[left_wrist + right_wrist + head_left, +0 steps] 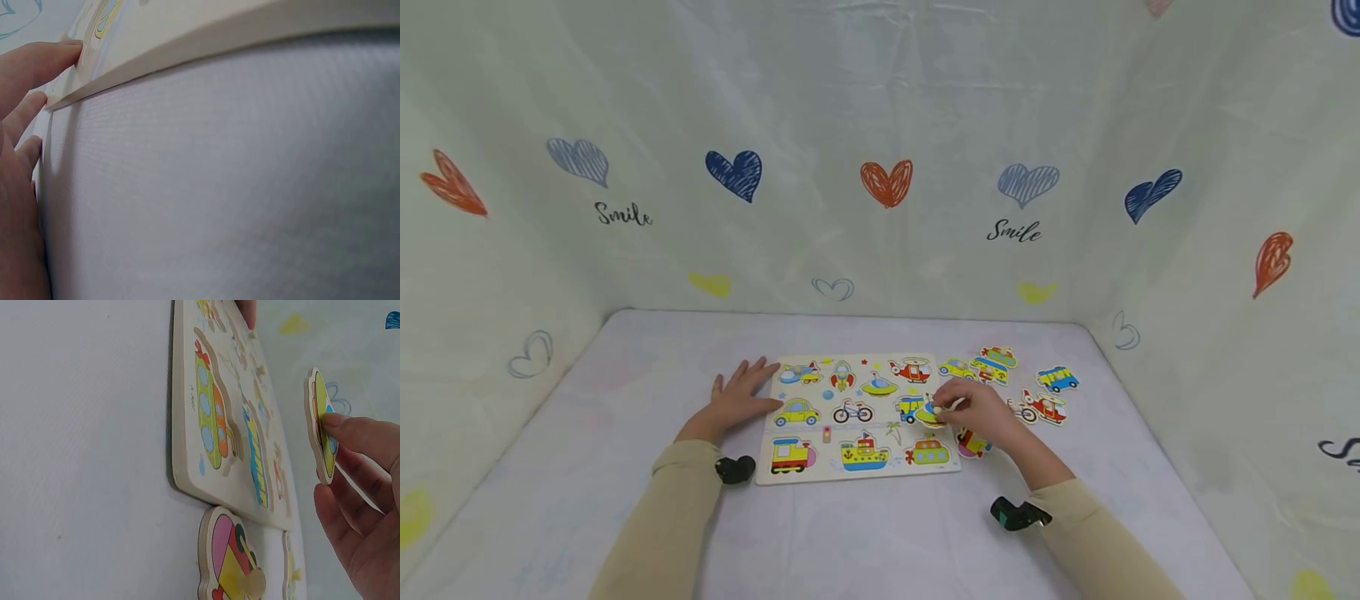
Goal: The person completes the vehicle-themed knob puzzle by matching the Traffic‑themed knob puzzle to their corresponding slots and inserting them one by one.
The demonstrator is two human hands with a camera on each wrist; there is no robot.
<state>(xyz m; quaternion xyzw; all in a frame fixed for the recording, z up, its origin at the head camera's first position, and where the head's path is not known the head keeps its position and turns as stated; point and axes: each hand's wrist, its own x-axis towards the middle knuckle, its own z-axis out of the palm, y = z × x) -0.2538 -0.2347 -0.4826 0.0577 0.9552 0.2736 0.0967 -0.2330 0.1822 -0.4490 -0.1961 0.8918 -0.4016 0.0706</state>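
A wooden peg puzzle board (827, 468) printed with vehicles lies flat on the table. At its left edge rests my left hand (732, 406), fingers spread and thumb on the board; in the left wrist view the thumb (59, 59) touches the top face near the edge. My right hand (985, 412) pinches a flying saucer puzzle piece (320, 425) between thumb and fingers. In the right wrist view the piece is tilted on edge, held above the board, near the bus picture (908, 409). The fingers hide part of the piece.
Right of the board lie loose pieces: a train (972, 444) beside its edge, a car (957, 368), a ship (987, 371), a submarine (1000, 357), a bus (1058, 379), a bicycle (1019, 411) and a helicopter (1048, 408). Heart-printed cloth walls (887, 267) enclose the table.
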